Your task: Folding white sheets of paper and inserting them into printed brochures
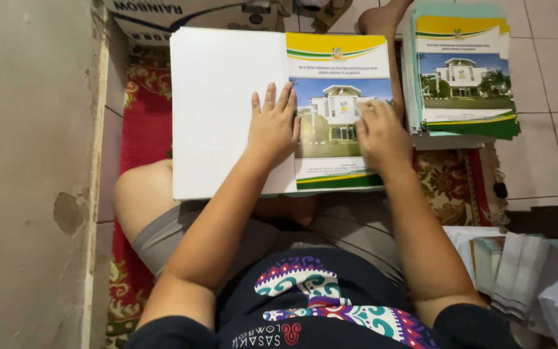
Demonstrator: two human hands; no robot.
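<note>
A large printed cover sheet lies across my lap, its left half blank white [217,110] and its right half printed [334,58] with a yellow-green band and a picture of a white building. My left hand [272,126] rests flat, fingers spread, along the middle line of the sheet. My right hand [379,132] presses flat on the printed half near its right edge. Neither hand grips anything.
A stack of matching printed covers [466,77] sits on the tiled floor at the right. A cardboard box [182,16] stands behind the sheet. A red patterned rug [140,129] lies under me, a wall [27,174] is at the left, and folded papers [518,271] lie at the lower right.
</note>
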